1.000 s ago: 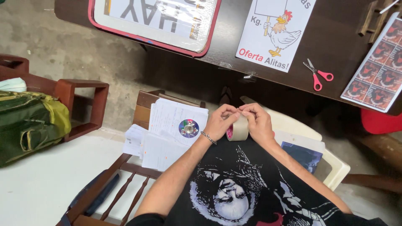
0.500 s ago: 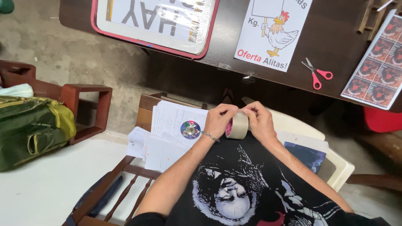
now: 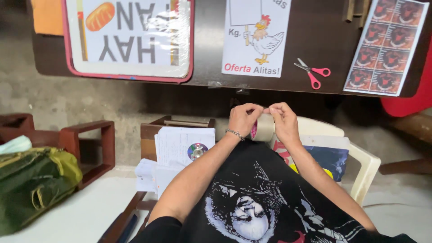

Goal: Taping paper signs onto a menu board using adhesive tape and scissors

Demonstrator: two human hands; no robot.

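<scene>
In the head view, both hands meet just above the middle of the frame, over the person's lap. The left hand, a bracelet on its wrist, is curled with fingertips pinched at the top of a tape roll; the right hand is curled the same way, gripping the roll from its 3 o'clock side, and the fingertips of the two hands nearly touch at the roll's 12 o'clock. The roll stands on edge between the palms, a pink core showing on its left face. At 12 o'clock from the hands lies a dark table with a chicken poster, red scissors at 1 o'clock and a sheet of printed pictures at 2 o'clock; a framed sign sits at 11 o'clock. At 8 o'clock, papers with a disc rest on a wooden chair. A green bag lies far at 8 o'clock, and a white plastic chair stands at 4 o'clock.
</scene>
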